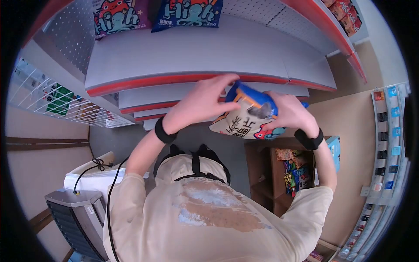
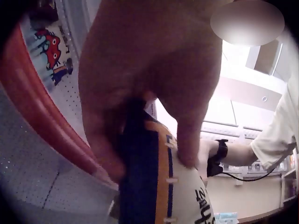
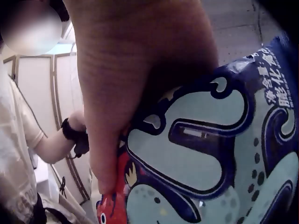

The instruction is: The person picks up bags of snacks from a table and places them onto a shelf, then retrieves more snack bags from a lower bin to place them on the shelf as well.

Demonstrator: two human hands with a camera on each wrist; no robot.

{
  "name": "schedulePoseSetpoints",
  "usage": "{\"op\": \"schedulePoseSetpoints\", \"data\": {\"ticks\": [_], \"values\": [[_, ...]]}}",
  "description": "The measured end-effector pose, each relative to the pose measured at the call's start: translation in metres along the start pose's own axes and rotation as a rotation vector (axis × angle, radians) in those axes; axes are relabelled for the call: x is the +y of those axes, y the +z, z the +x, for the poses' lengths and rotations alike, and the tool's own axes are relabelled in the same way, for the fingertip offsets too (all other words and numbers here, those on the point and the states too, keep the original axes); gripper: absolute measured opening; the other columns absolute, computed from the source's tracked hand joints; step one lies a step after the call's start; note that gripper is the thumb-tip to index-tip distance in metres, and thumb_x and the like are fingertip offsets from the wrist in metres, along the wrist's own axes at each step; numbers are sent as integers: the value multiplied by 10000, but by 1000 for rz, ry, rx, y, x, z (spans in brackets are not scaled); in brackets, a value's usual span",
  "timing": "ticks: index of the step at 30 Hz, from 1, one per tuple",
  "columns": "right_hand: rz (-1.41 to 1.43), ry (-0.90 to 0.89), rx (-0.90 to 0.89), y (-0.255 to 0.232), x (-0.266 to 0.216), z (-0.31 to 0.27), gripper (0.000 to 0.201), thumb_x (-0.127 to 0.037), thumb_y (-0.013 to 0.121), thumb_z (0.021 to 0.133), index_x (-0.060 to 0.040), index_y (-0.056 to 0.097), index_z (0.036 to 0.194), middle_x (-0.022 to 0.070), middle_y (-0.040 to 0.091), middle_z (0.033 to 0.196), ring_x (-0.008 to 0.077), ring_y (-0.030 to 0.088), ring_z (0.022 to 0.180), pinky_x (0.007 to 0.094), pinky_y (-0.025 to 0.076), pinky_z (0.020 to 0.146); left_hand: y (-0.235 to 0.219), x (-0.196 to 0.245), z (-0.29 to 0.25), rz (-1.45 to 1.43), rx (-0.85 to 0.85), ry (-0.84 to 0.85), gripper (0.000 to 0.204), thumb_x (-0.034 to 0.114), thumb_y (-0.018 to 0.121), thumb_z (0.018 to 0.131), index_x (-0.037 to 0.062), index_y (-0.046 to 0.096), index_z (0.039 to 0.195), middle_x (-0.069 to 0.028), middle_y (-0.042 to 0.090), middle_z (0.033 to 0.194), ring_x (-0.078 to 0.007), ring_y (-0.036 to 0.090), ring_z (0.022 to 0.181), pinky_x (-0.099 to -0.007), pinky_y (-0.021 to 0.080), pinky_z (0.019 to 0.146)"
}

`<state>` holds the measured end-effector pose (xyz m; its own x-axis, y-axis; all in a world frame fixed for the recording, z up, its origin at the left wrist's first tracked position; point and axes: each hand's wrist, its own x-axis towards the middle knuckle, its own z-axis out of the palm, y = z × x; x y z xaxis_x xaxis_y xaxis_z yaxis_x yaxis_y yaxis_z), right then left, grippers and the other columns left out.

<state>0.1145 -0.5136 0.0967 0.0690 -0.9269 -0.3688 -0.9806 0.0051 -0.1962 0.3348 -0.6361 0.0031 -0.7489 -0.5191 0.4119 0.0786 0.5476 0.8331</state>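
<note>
A blue and cream snack bag (image 1: 242, 121) with dark lettering and a red cartoon figure is held up, tilted, before the lower shelves. My left hand (image 1: 203, 101) has its thumb and fingers around the bag's left end; the left wrist view shows this hand (image 2: 149, 56) with the bag (image 2: 140, 186) between thumb and fingers. At the other end my right hand (image 1: 291, 114) grips the bag. In the right wrist view, the thumb of that hand (image 3: 140, 60) lies over the bag's printed face (image 3: 205, 144). Its other fingers are hidden there.
A white shelf (image 1: 187, 56) with a red front edge stands ahead, with purple (image 1: 118, 19) and blue (image 1: 187, 15) snack bags at its back left. More shelves lie below. A wire rack (image 1: 65, 102) is at left, a brown cabinet (image 1: 262, 170) holding colourful packets at lower right.
</note>
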Motion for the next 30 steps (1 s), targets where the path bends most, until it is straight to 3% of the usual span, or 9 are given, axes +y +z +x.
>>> {"op": "schedulePoseSetpoints", "data": {"ticks": [1, 3, 5, 9, 12, 14, 22, 24, 30], "values": [[147, 49, -9, -8, 9, -6, 841, -340, 838, 512, 22, 500, 1190, 220, 621, 1002, 358, 614, 961, 384, 484, 845, -4, 0, 0, -1, 4, 7, 577, 309, 751, 725, 18, 528, 1170, -159, 648, 971, -295, 650, 842, -373, 522, 737], [577, 16, 103, -10, 43, -12, 861, -241, 869, 551, 47, 465, 1255, 146, 610, 1129, 204, 566, 1060, 327, 427, 946, -19, 2, 2, -22, 200, -86, 494, 309, 718, 785, 22, 553, 1152, -142, 654, 969, -242, 650, 807, -333, 521, 723], [892, 80, 198, -12, 84, -11, 810, -179, 845, 595, 43, 457, 1270, 123, 584, 1187, 186, 536, 1106, 319, 409, 969, -37, 9, 6, 28, 201, -185, 430, 316, 686, 815, 6, 580, 1094, -147, 660, 961, -247, 651, 789, -344, 521, 710], [1209, 158, 452, -20, 132, 24, 473, -169, 718, 795, 6, 526, 1190, 45, 629, 1059, 119, 598, 936, 270, 478, 828, -67, -2, 38, 381, 152, -152, 394, 336, 638, 835, -3, 619, 1035, -197, 656, 948, -333, 645, 807, -385, 518, 715], [1424, 126, 515, -32, 161, 81, 391, -204, 667, 858, -28, 543, 1184, 57, 620, 1112, 133, 598, 976, 293, 471, 874, -79, -17, 74, 567, 161, -190, 424, 349, 642, 846, -13, 604, 1062, -157, 665, 927, -250, 655, 802, -344, 514, 702], [1429, 47, 549, -41, 169, 111, 399, -216, 691, 839, -27, 556, 1164, 56, 630, 1077, 129, 604, 955, 281, 478, 844, -80, -31, 90, 740, 242, -83, 421, 352, 629, 835, -28, 620, 1015, -228, 637, 940, -359, 621, 898, -417, 497, 775], [1451, -126, 589, -60, 221, 233, 512, -178, 734, 802, -51, 508, 1244, 66, 593, 1178, 156, 569, 1080, 302, 459, 900, -74, -70, 129, 858, 202, -263, 451, 363, 636, 824, -54, 616, 995, -234, 627, 963, -373, 600, 952, -428, 481, 833], [1480, -71, 584, -57, 225, 248, 527, -167, 739, 796, -49, 502, 1252, 66, 586, 1189, 159, 563, 1089, 306, 458, 904, -68, -69, 127, 876, 223, -270, 446, 365, 636, 823, -48, 622, 991, -233, 626, 959, -370, 596, 966, -427, 480, 842], [1464, -287, 520, -59, 235, 268, 615, -159, 744, 792, -44, 436, 1312, 63, 530, 1275, 171, 534, 1134, 331, 430, 960, -56, -67, 137, 919, 244, -353, 464, 402, 652, 795, 4, 633, 1034, -223, 604, 1102, -368, 578, 1035, -426, 473, 892]]}}
